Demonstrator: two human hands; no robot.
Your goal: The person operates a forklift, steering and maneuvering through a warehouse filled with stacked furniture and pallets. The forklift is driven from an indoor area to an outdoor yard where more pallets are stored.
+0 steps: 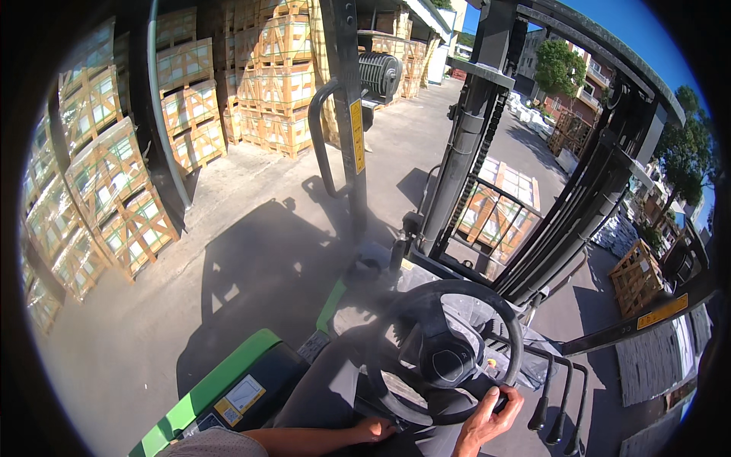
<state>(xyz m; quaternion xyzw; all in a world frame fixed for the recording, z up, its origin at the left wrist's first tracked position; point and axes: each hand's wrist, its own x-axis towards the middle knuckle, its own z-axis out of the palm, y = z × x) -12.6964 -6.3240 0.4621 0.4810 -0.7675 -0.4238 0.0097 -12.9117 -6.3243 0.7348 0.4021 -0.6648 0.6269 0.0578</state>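
I sit at the controls of a forklift with a black steering wheel (512, 312). At the wheel's lower right rim, my right hand (491, 417) is closed, thumb and fingers bent round it. My left hand (373, 429) rests low by my lap, just under the wheel's lower left edge. Its fingers are mostly hidden, so whether it holds anything cannot be seen. To the right of my right hand stand several black-knobbed control levers (562, 404). Beyond the upright mast (461, 145), a wooden crate (499, 202) sits in front of the forklift, partly behind black bars.
Stacked wooden crates (278, 91) line the left side, with a grey pole (161, 114) in front. A black grab handle (316, 137) is on the left frame post. More crates (638, 278) and grey slabs (655, 362) stand at right. Paved ground (266, 183) runs ahead.
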